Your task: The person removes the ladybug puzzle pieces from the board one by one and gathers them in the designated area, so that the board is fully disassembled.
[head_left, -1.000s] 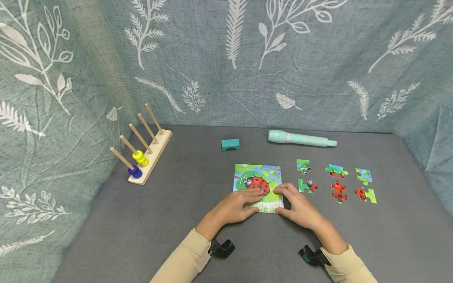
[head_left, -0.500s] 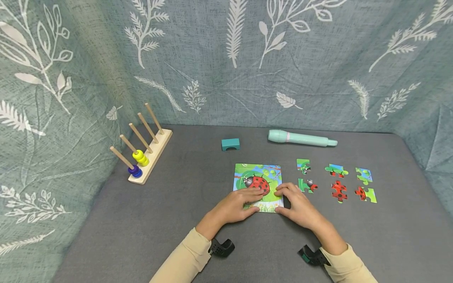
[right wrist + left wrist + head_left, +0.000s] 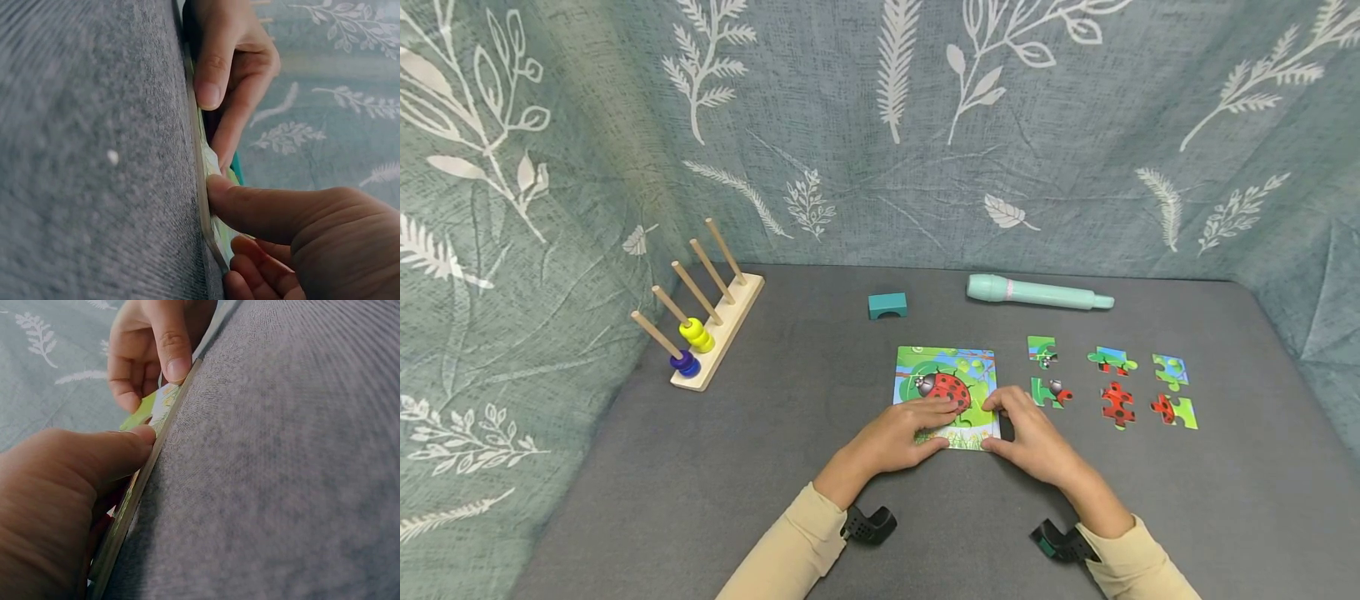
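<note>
The square ladybug puzzle (image 3: pixel 937 365) lies flat on the dark cloth before me. My left hand (image 3: pixel 889 437) rests across its lower left part, fingers stretched over the picture and thumb at the near edge. At the lower right corner, my right hand (image 3: pixel 1028 435) pinches a puzzle piece (image 3: pixel 145 411) between curved fingers and thumb. In the left wrist view this yellow-green piece stands tilted up from the board. The right wrist view shows my right thumb at the board's near rim. Much of the puzzle's lower picture is hidden under both hands.
Several loose puzzle pieces (image 3: pixel 1117 406) lie in two rows on the right. A teal arch block (image 3: pixel 888 306) and a mint-green toy microphone (image 3: pixel 1039 292) sit behind the puzzle. At the left stands a wooden peg rack (image 3: pixel 722 337) with yellow and blue rings.
The right fingers have curved slightly more at the puzzle's lower right corner. My left hand and the loose pieces have stayed in place.
</note>
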A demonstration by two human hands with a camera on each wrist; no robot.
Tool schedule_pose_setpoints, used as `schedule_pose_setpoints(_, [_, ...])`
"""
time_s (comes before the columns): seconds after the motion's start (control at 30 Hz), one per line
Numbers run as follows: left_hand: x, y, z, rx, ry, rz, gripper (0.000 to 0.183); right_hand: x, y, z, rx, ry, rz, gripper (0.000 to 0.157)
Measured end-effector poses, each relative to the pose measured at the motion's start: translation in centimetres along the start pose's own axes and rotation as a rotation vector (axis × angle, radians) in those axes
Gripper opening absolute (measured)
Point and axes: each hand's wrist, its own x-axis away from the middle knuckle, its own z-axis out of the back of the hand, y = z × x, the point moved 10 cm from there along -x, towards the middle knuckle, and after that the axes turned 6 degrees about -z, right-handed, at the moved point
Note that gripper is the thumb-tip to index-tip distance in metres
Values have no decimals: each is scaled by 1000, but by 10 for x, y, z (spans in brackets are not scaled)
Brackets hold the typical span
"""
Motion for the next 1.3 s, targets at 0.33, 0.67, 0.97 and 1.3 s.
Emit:
schedule_pose_setpoints(0.33, [3, -1, 0, -1, -9, 6, 42, -1, -3, -4, -1, -17, 3, 41])
schedule_pose_setpoints(0.67, [3, 1, -1, -13, -12, -4, 42, 1, -1, 0, -6, -1, 11, 40])
schedule_pose_setpoints(0.97, [-1, 3, 1, -14, -13, -6, 42, 2, 8, 21, -11, 7, -17, 39])
schedule_pose_setpoints(1.3, [1, 3, 2, -19, -11, -3, 42, 19, 32, 54, 26, 55, -69, 38])
